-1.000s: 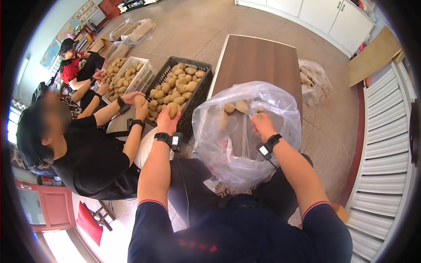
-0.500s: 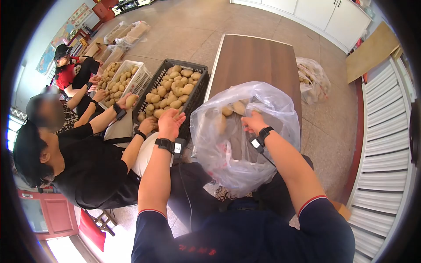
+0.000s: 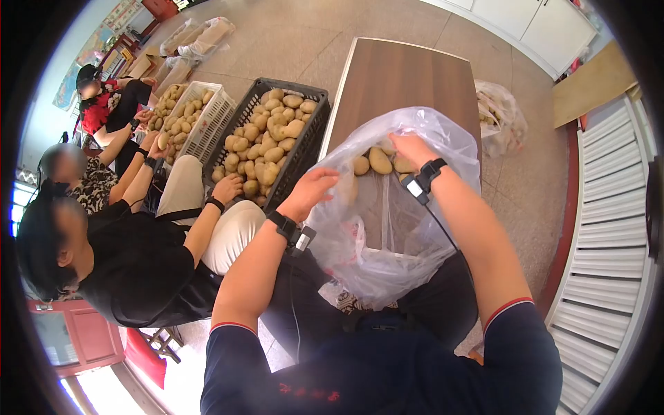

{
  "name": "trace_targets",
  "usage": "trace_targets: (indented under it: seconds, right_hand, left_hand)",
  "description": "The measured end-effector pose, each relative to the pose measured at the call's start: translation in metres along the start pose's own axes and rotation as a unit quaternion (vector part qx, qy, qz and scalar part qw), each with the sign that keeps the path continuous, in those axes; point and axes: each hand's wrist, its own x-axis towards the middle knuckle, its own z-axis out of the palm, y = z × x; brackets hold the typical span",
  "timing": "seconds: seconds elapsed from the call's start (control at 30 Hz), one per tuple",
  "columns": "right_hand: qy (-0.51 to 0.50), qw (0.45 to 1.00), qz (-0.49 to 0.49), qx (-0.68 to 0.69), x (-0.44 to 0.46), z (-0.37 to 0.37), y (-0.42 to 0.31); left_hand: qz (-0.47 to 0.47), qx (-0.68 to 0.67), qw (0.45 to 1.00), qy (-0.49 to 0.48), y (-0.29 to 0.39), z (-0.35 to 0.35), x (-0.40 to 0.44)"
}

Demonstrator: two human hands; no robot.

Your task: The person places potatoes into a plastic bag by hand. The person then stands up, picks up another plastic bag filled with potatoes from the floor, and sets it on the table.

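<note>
1. Nearest, I have one clear plastic bag (image 3: 373, 277) draped over the near end of the desk (image 3: 415, 72), mouth open. I judge the film thin and slack; pinch the rim lightly and spread it without dragging the load toward the near edge.

2. My left hand (image 3: 315, 194) is at the bag's left rim, fingers loosely spread, grasping nothing that I can see. I advise supporting the rim from this side, so that it does not fold inward.

3. My right hand (image 3: 413, 151) is at the far side of the mouth, beside the potatoes (image 3: 379, 160) inside. Its fingertips are obscured: I cannot tell whether they grip film, a potato or nothing. I recommend low, gentle contact to limit bruising.

4. Count, near to far:
- Potatoes in the bag: at least three.
- Black crate (image 3: 310, 138), left of the desk: one, heaped with potatoes too overlapped to count.
- Co-worker's hand (image 3: 228, 185) at that heap: one.
- Floor bag (image 3: 501, 121), right of the desk: one.
- White crate (image 3: 211, 131), beyond the black one: at least one, also heaped.
- Far-left bags (image 3: 207, 38): at least two.
</note>
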Motion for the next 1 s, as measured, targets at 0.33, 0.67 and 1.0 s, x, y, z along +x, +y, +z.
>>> trace_targets:
  seconds: [0.33,0.67,1.0]
  right_hand:
    - [0.057,0.994,-0.089,-0.02,0.037,0.006,0.046]
    - [0.041,0.982,-0.117,-0.144,0.016,0.026,0.036]
    - [-0.009,0.969,-0.143,-0.202,-0.01,0.026,0.047]
  left_hand:
    - [0.11,0.008,0.988,0.106,-0.005,-0.002,0.019]
    - [0.234,0.052,0.954,0.181,-0.011,-0.015,0.032]
    - [0.225,0.0,0.96,0.168,-0.013,-0.022,0.034]
